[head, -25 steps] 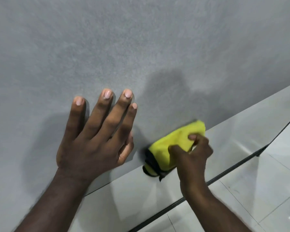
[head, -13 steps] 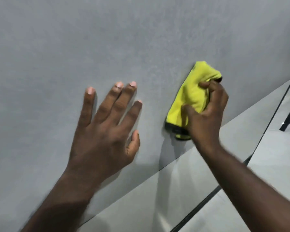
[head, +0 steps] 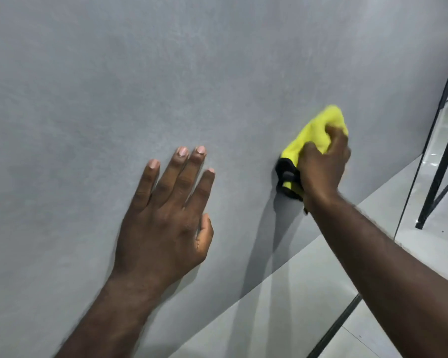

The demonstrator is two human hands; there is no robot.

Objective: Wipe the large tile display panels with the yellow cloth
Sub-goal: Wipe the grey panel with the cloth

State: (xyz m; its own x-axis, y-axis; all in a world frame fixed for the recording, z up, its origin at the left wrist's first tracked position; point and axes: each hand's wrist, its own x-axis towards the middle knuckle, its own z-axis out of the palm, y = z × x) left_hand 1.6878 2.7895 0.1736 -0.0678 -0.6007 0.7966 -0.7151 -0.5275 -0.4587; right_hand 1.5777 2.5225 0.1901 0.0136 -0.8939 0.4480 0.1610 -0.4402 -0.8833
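Observation:
A large grey tile display panel (head: 166, 73) fills most of the view. My left hand (head: 166, 220) lies flat on it with straight, spread fingers. To the right, my right hand (head: 321, 166) grips a bunched yellow cloth (head: 313, 130) with a black edge and presses it against the panel's right part. The cloth's lower black hem sticks out below my fingers.
The panel's lower edge runs diagonally toward the upper right above a glossy pale floor (head: 308, 293). A black metal frame (head: 440, 161) with slanted legs stands at the right edge. A dark strip (head: 334, 329) crosses the floor at bottom right.
My right hand with the cloth has swept from the panel's lower edge up and to the right across it. My left hand has stayed flat on the panel.

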